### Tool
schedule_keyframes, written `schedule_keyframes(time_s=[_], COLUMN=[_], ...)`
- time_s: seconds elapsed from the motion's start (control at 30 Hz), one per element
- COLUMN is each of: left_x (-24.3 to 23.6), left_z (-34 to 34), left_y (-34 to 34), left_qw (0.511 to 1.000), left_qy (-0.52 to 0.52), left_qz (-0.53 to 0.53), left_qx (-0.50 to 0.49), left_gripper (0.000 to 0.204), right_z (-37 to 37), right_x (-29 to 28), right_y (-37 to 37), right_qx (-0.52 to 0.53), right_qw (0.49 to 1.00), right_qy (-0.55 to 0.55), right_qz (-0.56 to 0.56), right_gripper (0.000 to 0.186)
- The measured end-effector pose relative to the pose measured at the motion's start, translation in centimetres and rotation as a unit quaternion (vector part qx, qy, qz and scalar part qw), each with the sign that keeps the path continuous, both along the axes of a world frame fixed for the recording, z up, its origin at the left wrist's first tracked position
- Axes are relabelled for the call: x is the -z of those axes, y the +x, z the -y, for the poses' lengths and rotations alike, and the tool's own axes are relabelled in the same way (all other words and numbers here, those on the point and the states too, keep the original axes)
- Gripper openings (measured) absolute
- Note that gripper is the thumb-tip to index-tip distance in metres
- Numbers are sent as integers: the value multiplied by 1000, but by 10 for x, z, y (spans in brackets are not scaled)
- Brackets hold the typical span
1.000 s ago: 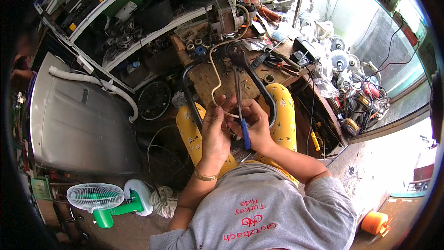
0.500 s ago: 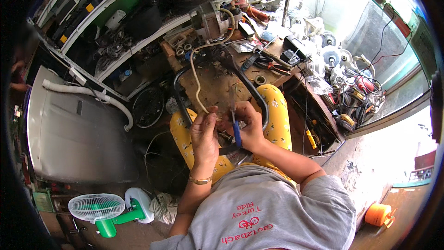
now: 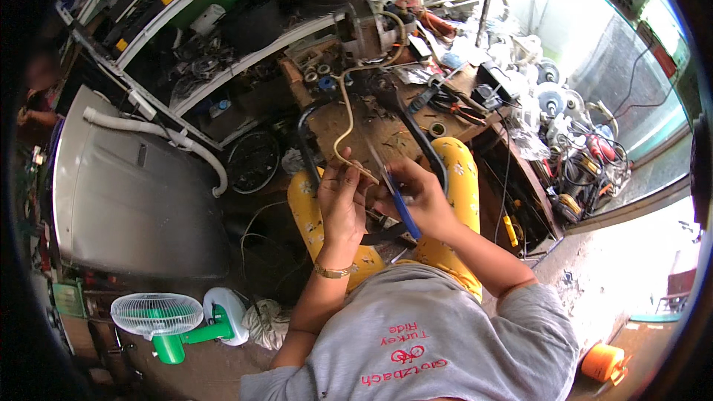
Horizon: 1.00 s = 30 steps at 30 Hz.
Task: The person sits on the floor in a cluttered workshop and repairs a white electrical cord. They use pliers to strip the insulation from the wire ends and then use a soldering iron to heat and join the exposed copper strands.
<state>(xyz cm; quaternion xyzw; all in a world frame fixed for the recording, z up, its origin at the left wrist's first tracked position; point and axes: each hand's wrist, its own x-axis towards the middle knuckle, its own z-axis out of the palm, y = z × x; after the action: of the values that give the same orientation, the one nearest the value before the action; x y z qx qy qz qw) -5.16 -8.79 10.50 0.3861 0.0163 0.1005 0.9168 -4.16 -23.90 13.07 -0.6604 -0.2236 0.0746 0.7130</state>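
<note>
My left hand (image 3: 344, 197) grips a cream cord (image 3: 349, 122) near its end, which runs up to a grey metal motor-like unit (image 3: 368, 37) on the workbench. My right hand (image 3: 416, 197) holds blue-handled scissors (image 3: 403, 212), their long metal blades angled up and left beside the cord end. Whether the blades touch the cord, I cannot tell. A black tubular frame (image 3: 438, 167) surrounds both hands above my knees in yellow flowered trousers.
Pliers and small parts crowd the wooden bench (image 3: 327, 115). Shelves (image 3: 260, 52) hold coils and parts. A steel appliance (image 3: 134, 200) stands left, a green-white fan (image 3: 171, 345) below it, bagged items (image 3: 549, 104) right, an orange container (image 3: 601, 362) lower right. Another person is at the far left edge.
Both hands have moved slightly about the cord end. The scissors have gone from nearly upright to tilted, with the blade tips leaning left. The view swung left, then back.
</note>
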Motion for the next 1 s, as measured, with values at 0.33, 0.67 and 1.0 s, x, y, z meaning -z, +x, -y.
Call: schedule_keyframes(time_s=[0.33,0.67,1.0], left_x=[-13,-9,-18], left_z=[-14,-15,-14], left_y=[-6,-11,-16], left_qw=[992,999,998], left_qy=[-108,-38,45], left_qz=[11,22,48], left_qx=[66,29,22], left_gripper=[48,48,49], right_z=[31,28,29], right_x=[-1,-2,-4], right_y=[-10,-15,-13], right_qx=[88,92,88], right_qw=[915,916,916], right_qy=[-293,-296,-292], right_qz=[263,253,261], right_gripper=[56,50,52])
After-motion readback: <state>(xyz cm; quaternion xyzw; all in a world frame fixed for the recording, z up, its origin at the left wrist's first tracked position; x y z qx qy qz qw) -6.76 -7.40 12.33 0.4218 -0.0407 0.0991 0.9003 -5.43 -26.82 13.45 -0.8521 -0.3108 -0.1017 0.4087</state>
